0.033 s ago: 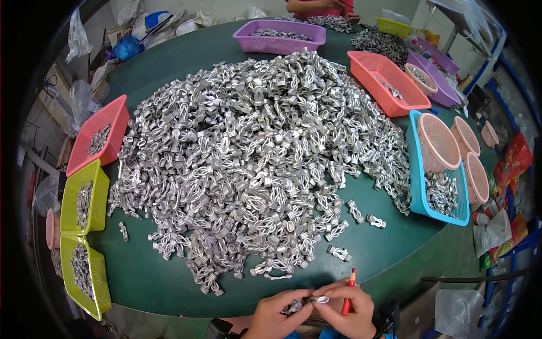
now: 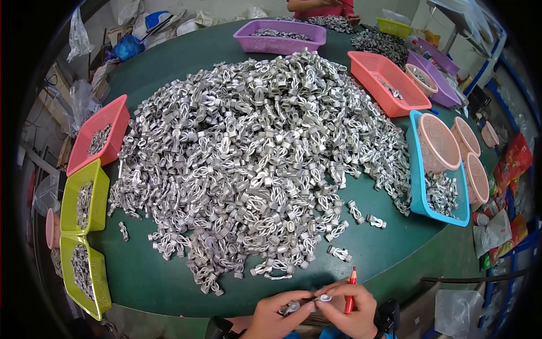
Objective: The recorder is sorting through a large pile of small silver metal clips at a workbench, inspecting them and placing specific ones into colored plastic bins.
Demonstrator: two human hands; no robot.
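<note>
At the table's near edge, my left hand and my right hand meet with fingers pinched together. Between their fingertips is a small silver metal piece, its oval open end facing up. Another silver piece lies in the curl of my left hand, partly hidden by the fingers. A red pencil stands upright among my right fingers. Beyond my hands spreads a large heap of silver twisted metal pieces with ribbed ends. A few loose ones, such as a single piece, lie at its near right.
Pink and yellow-green baskets of pieces line the left edge. A blue basket holding pieces and a round pink basket stands right. A purple basket and a red one sit farther back. Across the table, a person's hand shows.
The piece at my fingertips has tilted slightly, and its oval end shows more. My right hand and the pencil have shifted a little to the right. The heap is unchanged.
</note>
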